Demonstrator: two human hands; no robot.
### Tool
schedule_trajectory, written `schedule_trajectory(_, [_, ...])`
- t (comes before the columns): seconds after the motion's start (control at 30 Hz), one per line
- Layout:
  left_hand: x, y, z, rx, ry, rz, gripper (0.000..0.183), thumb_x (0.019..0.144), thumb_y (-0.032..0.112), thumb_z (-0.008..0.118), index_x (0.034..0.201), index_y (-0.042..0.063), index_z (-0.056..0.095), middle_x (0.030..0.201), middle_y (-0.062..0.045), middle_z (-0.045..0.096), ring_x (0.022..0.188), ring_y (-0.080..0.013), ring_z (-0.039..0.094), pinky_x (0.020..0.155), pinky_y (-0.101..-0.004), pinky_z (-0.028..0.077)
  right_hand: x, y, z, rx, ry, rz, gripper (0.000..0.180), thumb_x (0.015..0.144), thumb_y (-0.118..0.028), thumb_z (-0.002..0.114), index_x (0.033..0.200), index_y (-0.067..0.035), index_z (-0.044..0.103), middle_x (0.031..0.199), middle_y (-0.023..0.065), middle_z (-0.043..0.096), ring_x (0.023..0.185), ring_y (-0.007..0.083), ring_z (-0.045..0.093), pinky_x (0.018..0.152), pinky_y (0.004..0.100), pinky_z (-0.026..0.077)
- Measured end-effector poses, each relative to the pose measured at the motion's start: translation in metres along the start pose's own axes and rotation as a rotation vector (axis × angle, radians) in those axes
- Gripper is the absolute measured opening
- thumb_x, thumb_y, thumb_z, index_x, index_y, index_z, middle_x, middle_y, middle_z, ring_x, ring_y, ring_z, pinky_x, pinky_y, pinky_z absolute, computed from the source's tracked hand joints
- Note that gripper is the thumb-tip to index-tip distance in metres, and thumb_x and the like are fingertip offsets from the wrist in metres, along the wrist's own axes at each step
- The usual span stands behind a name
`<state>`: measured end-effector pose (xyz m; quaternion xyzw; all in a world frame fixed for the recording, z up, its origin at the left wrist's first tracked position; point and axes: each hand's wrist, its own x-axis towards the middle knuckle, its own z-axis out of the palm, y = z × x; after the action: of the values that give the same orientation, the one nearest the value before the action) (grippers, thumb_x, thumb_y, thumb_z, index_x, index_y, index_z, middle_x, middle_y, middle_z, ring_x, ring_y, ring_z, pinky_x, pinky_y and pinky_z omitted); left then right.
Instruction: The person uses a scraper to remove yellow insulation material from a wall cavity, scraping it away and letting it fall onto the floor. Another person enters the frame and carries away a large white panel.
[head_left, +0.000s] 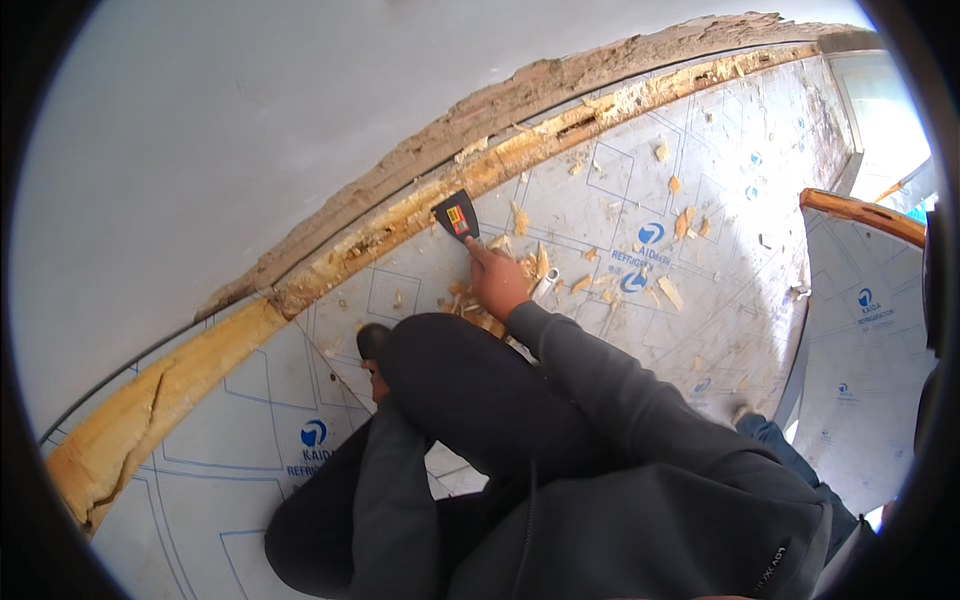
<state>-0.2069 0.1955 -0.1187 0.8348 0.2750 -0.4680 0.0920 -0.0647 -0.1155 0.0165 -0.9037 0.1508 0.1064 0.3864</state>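
My right hand (498, 280) grips a putty knife, index finger stretched along its neck. The dark blade (454, 215) bears a yellow and red label and meets the lower edge of a yellow foam strip (495, 169). The pale handle end (550, 279) with a hole shows past my palm. Foam scraps (541, 262) lie around this hand, on film-covered panels (600, 202) with blue print. My left hand (380, 384) is down beside my bent knee, near my dark shoe (371, 341). The knee and sleeve hide most of it, so its grip is unclear.
Above the foam runs a broken, rough brown edge (465, 112) of the white wall (225, 135). A thicker, cracked foam stretch (150, 397) continues lower left. Another foam-edged panel (855, 300) stands at right. Another person's trouser leg (787, 450) is behind my right arm.
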Motion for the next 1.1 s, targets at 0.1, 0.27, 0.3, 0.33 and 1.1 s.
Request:
schedule_trajectory(0.1, [0.006,0.017,0.0,0.004,-0.002,0.037,0.103,0.09,0.062,0.056,0.151,-0.008,0.011,0.135,-0.029,0.055,0.122,-0.0406,0.058,0.101,-0.0488,0.047,0.022,0.014,0.012,0.094,0.157,-0.112,0.033,0.095,-0.017,0.058,0.125,-0.01,0.067,0.077,0.0273,0.064,0.073,0.0436,0.064,0.066,0.0525,0.051])
schedule_trajectory(0.27, [0.002,0.006,-0.004,-0.019,0.001,-0.009,0.099,0.09,0.06,0.056,0.151,-0.006,0.014,0.134,-0.027,0.056,0.122,-0.0403,0.058,0.101,-0.0488,0.047,0.0,-0.01,0.005,0.171,0.093,-0.083,0.032,0.095,-0.015,0.057,0.125,-0.007,0.067,0.08,0.0276,0.065,0.073,0.0445,0.064,0.069,0.0512,0.051])
schedule_trajectory(0.3, [0.0,0.008,-0.001,-0.024,-0.001,-0.012,0.098,0.09,0.06,0.056,0.151,-0.006,0.015,0.134,-0.027,0.056,0.122,-0.0403,0.058,0.101,-0.0488,0.047,-0.012,-0.007,0.0,0.175,0.074,-0.092,0.032,0.095,-0.015,0.057,0.124,-0.007,0.067,0.081,0.0277,0.065,0.073,0.045,0.063,0.069,0.0509,0.051])
schedule_trajectory(0.33, [0.0,0.009,-0.001,-0.025,-0.002,-0.013,0.097,0.09,0.06,0.056,0.151,-0.005,0.016,0.134,-0.027,0.056,0.122,-0.0402,0.058,0.101,-0.0488,0.047,-0.017,-0.006,0.001,0.192,0.111,-0.151,0.03,0.095,-0.015,0.057,0.122,-0.007,0.068,0.08,0.0274,0.066,0.073,0.0456,0.064,0.069,0.0511,0.051])
schedule_trajectory(1.1, [-0.007,-0.005,-0.007,-0.037,-0.031,0.005,0.08,0.093,0.054,0.055,0.151,0.004,0.033,0.133,-0.021,0.058,0.123,-0.0388,0.057,0.1,-0.0487,0.046,0.001,-0.035,0.025,-0.092,-0.028,-0.103,0.035,0.095,-0.015,0.056,0.129,-0.009,0.063,0.077,0.0253,0.065,0.071,0.0438,0.063,0.066,0.0507,0.051])
